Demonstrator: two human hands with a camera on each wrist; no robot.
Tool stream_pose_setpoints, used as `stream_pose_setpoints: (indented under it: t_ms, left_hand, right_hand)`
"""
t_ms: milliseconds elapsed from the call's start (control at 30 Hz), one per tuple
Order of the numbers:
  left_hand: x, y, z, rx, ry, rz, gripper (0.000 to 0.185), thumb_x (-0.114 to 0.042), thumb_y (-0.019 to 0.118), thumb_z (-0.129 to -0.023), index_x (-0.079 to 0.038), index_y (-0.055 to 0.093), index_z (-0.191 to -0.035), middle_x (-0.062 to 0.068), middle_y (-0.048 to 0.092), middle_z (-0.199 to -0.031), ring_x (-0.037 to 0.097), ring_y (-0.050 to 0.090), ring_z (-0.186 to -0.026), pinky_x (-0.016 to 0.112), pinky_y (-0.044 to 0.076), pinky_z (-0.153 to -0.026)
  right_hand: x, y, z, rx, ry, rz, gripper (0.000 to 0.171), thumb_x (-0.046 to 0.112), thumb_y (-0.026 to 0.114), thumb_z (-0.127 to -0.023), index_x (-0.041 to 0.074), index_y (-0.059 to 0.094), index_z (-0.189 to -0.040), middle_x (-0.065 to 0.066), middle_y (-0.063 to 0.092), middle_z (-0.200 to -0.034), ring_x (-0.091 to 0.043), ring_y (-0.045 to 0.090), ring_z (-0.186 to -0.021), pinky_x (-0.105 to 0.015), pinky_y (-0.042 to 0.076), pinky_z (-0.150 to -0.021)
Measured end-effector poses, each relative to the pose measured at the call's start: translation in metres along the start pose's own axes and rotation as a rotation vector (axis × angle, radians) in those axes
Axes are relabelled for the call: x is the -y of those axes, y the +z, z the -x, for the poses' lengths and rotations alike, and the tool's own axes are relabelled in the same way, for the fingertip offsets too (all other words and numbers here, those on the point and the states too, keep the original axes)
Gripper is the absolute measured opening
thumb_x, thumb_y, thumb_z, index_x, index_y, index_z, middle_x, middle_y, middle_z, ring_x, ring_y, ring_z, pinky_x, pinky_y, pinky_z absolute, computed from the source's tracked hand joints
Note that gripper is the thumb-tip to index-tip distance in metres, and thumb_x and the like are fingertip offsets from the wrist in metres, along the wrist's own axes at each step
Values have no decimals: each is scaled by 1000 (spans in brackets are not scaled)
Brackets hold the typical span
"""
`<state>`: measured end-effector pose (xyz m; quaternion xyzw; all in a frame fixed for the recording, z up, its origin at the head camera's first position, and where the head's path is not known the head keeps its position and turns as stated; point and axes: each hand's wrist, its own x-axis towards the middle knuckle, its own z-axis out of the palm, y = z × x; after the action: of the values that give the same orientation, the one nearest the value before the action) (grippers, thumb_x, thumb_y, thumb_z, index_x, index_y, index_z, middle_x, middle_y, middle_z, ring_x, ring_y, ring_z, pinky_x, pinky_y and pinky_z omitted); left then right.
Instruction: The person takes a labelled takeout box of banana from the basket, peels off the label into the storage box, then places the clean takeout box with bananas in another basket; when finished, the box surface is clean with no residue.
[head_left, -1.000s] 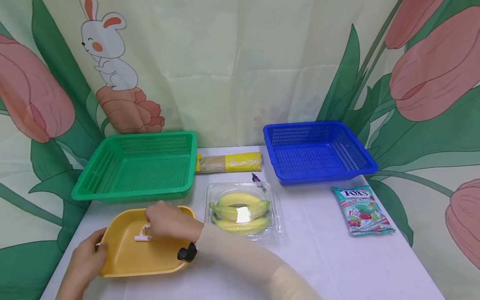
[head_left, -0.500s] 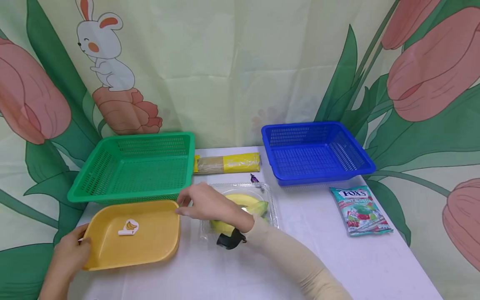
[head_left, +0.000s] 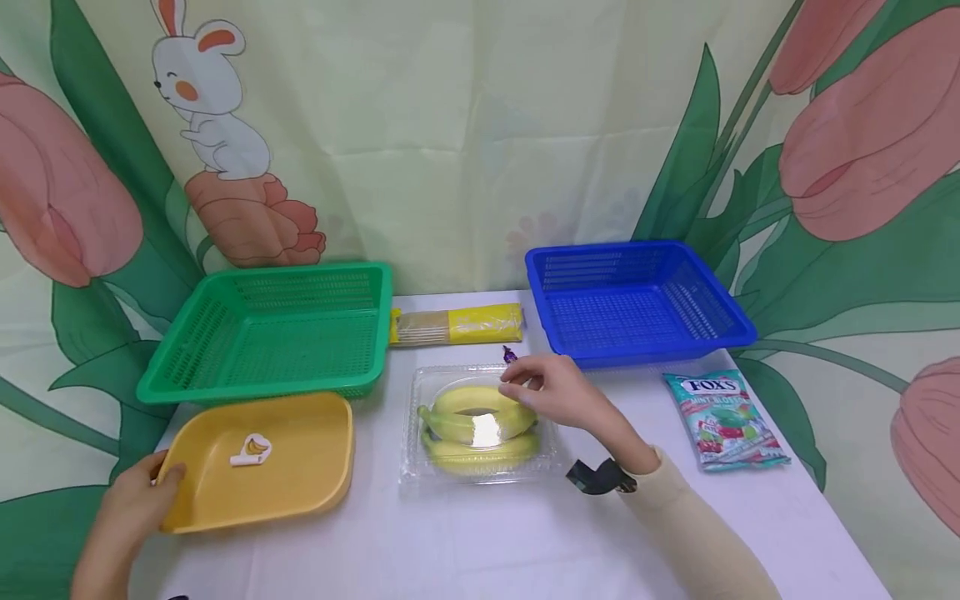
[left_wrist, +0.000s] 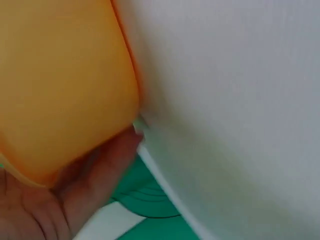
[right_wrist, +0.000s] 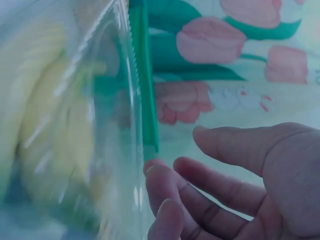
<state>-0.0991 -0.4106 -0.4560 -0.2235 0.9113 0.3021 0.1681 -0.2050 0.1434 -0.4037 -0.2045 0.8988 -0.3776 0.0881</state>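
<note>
A yellow plastic basin (head_left: 307,479) stands at the left on the white table. My left hand (head_left: 127,504) grips its left end, with the thumb at the rim; the left wrist view shows fingers against the outside wall. Inside the basin lies a small white piece (head_left: 251,450) with a banana picture and a rolled edge. To the right is a clear lidded plastic box (head_left: 416,471) holding several yellow-green bananas (head_left: 450,425). Over that box's right side is my right hand (head_left: 558,392), fingers loosely bent and holding nothing; in the right wrist view its fingertips are beside the box's edge.
A green basket (head_left: 262,392) sits behind the basin, and a blue basket (head_left: 645,354) at the back right. Between them lie a yellow-wrapped noodle pack (head_left: 483,323) and a small purple-wrapped piece (head_left: 509,355). A Fox's candy bag (head_left: 723,421) lies far right.
My right hand has come out of the basin, letting go of the white piece, and moved right over the banana box. The left hand and basin have shifted left.
</note>
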Motion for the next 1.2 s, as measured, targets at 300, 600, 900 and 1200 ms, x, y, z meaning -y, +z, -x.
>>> stream_pose_setpoints:
  t_ms: [300, 600, 900, 1200]
  left_hand:
    - [-72, 21, 49, -511, 130, -23, 54, -21, 46, -108, 10, 44, -152, 40, 51, -147, 58, 51, -131, 75, 42, -108]
    - [-148, 75, 75, -190, 566, 339, 46, -20, 60, -109, -8, 52, -153, 16, 61, -150, 5, 65, -122, 3, 51, -88]
    - [-188, 123, 62, 228, 427, 423, 78, -27, 63, -107, -14, 18, -169, 19, 35, -169, 41, 57, -141, 46, 62, -103]
    - [-201, 152, 51, 261, 377, 474, 81, -38, 62, -107, -11, 19, -169, 25, 35, -168, 46, 51, -145, 53, 59, -107]
  right_hand:
    - [-46, -18, 31, -99, 117, -73, 23, 25, 74, -101, 5, 78, -112, -13, 79, -97, -13, 68, -72, -24, 58, -62]
    - [-62, -6, 39, -143, 245, -72, 44, 24, 73, -101, -1, 64, -136, -13, 76, -107, -22, 72, -81, -25, 57, -63]
    - [-66, 16, 43, -134, 317, -218, 48, 24, 64, -107, -1, 54, -147, -23, 69, -127, -24, 72, -103, -32, 66, -75]
    - [-63, 24, 45, -82, 375, -380, 60, 33, 63, -107, -1, 46, -153, -28, 63, -142, -41, 66, -129, -38, 67, -83]
